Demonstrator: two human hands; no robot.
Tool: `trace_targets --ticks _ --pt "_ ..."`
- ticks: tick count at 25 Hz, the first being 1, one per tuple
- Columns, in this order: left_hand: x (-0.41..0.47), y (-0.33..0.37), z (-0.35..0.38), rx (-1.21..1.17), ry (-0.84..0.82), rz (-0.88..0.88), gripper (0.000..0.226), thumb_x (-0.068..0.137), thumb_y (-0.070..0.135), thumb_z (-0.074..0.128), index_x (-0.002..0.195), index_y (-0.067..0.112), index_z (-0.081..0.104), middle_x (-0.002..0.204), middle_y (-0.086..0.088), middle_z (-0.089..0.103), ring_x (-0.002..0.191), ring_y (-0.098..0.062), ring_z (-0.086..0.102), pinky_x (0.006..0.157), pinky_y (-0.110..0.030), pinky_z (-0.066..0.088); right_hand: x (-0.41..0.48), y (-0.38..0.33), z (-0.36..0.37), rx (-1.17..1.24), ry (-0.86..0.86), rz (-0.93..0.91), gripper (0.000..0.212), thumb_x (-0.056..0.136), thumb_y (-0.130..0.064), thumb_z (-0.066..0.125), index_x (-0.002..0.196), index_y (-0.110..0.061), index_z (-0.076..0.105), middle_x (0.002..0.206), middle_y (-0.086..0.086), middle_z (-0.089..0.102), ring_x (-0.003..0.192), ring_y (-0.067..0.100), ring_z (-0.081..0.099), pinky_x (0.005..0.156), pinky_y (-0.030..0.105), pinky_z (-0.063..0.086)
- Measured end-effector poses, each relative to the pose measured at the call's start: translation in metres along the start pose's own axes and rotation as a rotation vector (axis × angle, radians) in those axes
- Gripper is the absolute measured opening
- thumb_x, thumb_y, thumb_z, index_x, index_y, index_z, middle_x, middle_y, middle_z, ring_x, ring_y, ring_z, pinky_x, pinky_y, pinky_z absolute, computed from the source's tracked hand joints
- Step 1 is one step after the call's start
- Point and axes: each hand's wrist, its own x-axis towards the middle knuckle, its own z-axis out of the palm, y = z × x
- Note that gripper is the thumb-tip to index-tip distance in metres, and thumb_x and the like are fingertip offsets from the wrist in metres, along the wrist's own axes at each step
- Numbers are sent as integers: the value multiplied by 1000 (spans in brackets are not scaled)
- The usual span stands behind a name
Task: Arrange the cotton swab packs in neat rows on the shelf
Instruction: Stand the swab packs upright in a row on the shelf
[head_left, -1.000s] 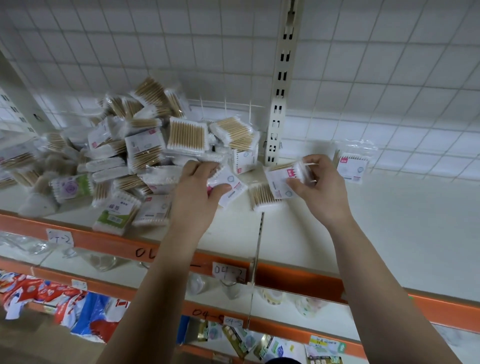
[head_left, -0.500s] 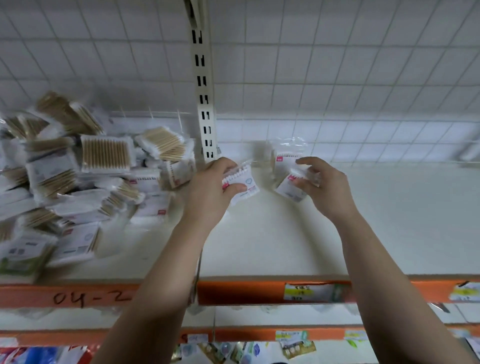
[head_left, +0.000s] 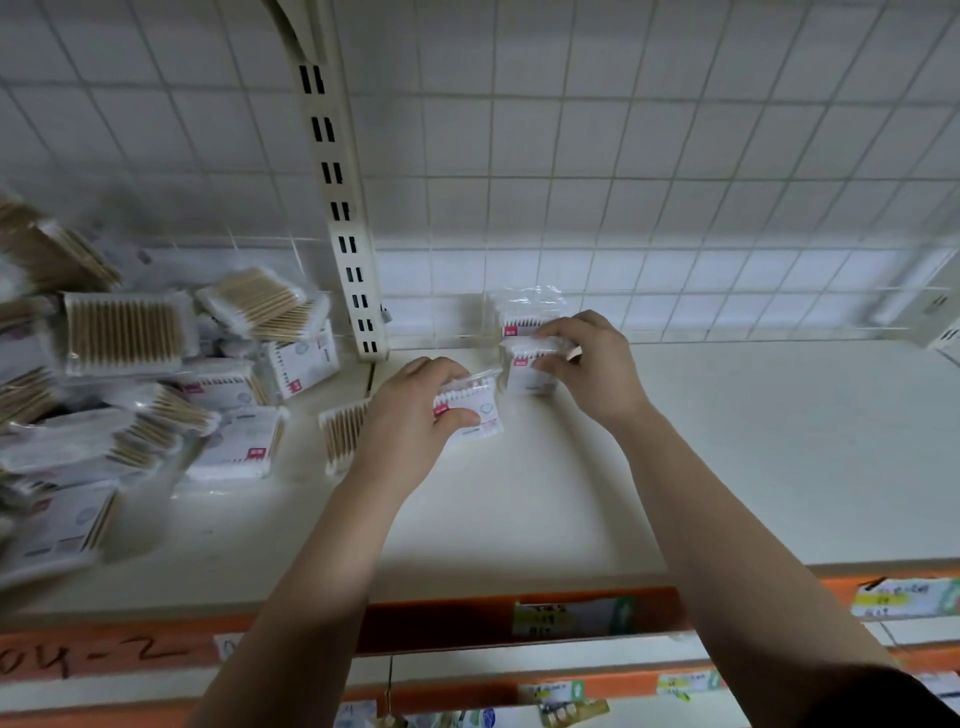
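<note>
My left hand grips a cotton swab pack with a red label, just above the white shelf. My right hand pinches a second pack by its top edge, standing it upright on the shelf. Right behind it, another upright pack stands against the back wall. A loose pile of swab packs covers the shelf's left part. One pack lies close to my left wrist.
A slotted metal upright rises at the back between the pile and the standing packs. A wire grid backs the shelf. The orange front rail carries price labels. Lower shelves with goods show below.
Both hands have moved right, away from the pile, each with a pack. My right hand's pack came down upright in front of the one at the back wall.
</note>
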Motion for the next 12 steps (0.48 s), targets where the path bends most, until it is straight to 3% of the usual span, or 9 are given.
trace_targets --ticks 2,5,7,9,12 --pt "1 0 -1 -2 1 -9 34 70 17 81 99 12 63 95 4 63 81 2 41 68 -6 30 6 2 4 -5 -3 -13 30 75 -4 74 103 -16 70 96 3 54 78 13 52 70 3 36" --pt "2 0 0 4 -3 -31 37 68 20 83 97 11 62 93 3 65 84 -11 52 65 -19 31 15 4 8 8 -1 -31 30 77 -4 73 105 -15 70 100 4 52 80 12 50 73 3 35" --pt "3 -1 -1 20 5 -30 37 68 21 83 95 11 62 92 2 64 83 -13 53 64 -17 32 19 5 11 14 5 -35 30 78 -5 73 107 -13 70 101 3 49 79 12 49 73 7 36" --pt "4 -1 -2 42 31 -3 34 69 22 83 94 11 64 91 2 61 82 -12 51 69 -7 33 21 3 11 13 23 -15 31 77 -7 74 108 -10 67 103 3 47 72 14 49 66 6 37" --pt "6 -1 -2 52 56 26 28 71 20 81 93 10 69 93 1 56 83 -15 55 73 -9 33 20 0 8 71 33 45 32 76 -4 74 106 -5 61 106 6 45 61 10 48 52 0 37"
